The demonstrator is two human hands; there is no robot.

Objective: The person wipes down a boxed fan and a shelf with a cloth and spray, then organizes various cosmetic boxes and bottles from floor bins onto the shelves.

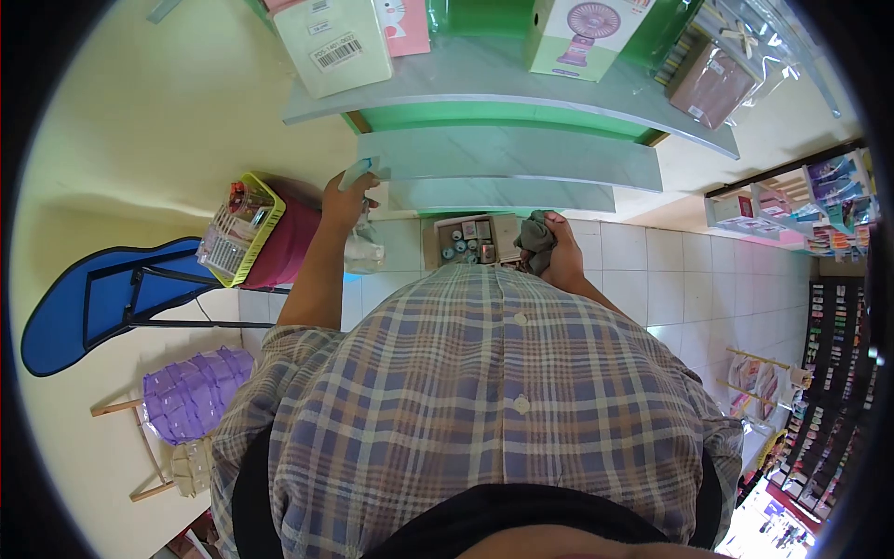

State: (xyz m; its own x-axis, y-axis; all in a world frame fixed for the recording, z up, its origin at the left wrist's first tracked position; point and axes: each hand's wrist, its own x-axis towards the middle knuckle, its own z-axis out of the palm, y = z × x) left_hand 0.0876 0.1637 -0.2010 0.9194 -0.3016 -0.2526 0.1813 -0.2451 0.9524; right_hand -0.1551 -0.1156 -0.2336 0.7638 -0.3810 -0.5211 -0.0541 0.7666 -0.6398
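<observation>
My left hand (345, 203) is wrapped round the neck of a spray bottle (365, 253). Its pale head with a blue tip sticks out above my fingers, and the cloudy body hangs below. In my right hand (564, 259) is a crumpled grey cloth (534, 233), bunched between the fingers. Both hands are in front of the shelves, close to the lower grey shelf board (503, 158). Between them, down on the floor, an open cardboard box (432, 244) holds several small cans or jars, partly hidden by my plaid shirt.
Higher up, a wider shelf (466, 74) carries a boxed fan (587, 33), a pale box with a barcode (333, 51) and wrapped goods. To the left stand a yellow basket (270, 228) on a dark pink container and a blue folding board (56, 317). Stocked racks (829, 373) line the right.
</observation>
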